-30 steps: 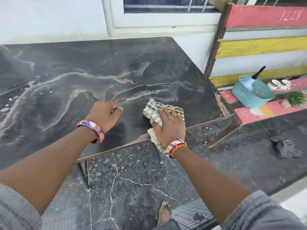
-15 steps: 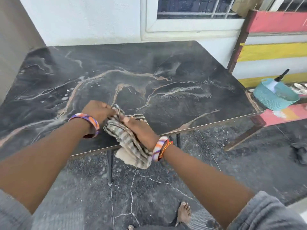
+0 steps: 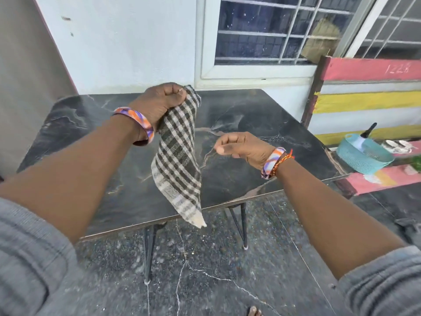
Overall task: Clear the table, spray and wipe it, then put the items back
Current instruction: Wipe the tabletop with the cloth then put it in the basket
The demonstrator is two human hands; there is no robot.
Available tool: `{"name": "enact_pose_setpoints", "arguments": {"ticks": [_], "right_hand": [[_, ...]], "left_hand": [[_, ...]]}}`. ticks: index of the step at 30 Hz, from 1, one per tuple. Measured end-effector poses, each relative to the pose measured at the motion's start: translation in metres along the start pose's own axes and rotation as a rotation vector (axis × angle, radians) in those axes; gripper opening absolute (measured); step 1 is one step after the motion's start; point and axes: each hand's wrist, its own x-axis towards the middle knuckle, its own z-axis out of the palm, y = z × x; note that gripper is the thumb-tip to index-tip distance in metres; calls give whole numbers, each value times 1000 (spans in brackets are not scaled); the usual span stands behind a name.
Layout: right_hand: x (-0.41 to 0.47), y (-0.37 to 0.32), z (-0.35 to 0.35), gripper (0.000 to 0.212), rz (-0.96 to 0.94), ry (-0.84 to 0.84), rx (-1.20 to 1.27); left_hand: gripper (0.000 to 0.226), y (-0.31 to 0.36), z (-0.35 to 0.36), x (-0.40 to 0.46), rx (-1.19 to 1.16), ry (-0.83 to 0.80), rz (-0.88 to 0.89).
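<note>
A black marble-patterned table (image 3: 262,124) stands under the window with nothing on its top. My left hand (image 3: 159,102) is raised above it and grips one end of a black-and-cream checked cloth (image 3: 178,160), which hangs down loose over the table's front edge. My right hand (image 3: 241,147) hovers to the right of the cloth with its fingers curled, apart from the fabric and holding nothing. A teal basket (image 3: 364,156) with a spray bottle (image 3: 364,137) in it sits on the striped bench at the right.
A pink-and-yellow wooden bench (image 3: 376,101) stands close to the table's right side, with small items beside the basket. A white wall and barred window (image 3: 273,30) lie behind. A dark rag (image 3: 410,226) lies on the black stone floor.
The cloth has left the tabletop: my left hand took it and lifted it high, so it now hangs unfolded. My right hand let go and moved to the right.
</note>
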Motion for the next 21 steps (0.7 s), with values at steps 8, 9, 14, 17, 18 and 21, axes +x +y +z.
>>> {"name": "enact_pose_setpoints", "arguments": {"ticks": [8,9,14,17,18,21], "right_hand": [[26,-34,2,29,-101,-108,168],[25,-31,-1,24,-60,-107,44],[25,-26,-34,25,-1,46,-425],[34,-53,-54,41,-122,382,-366],[37,-62,-61,40,-185,464,-373],[38,-72,-73,19,-243,485,-442]], "left_hand": [[22,41,8,23,190,-113,169],[22,37,3,29,216,-30,173],[24,16,-26,48,504,204,52],[23,35,-27,57,355,302,150],[22,44,-27,59,281,304,181],[17,53,-27,49,141,127,236]]}}
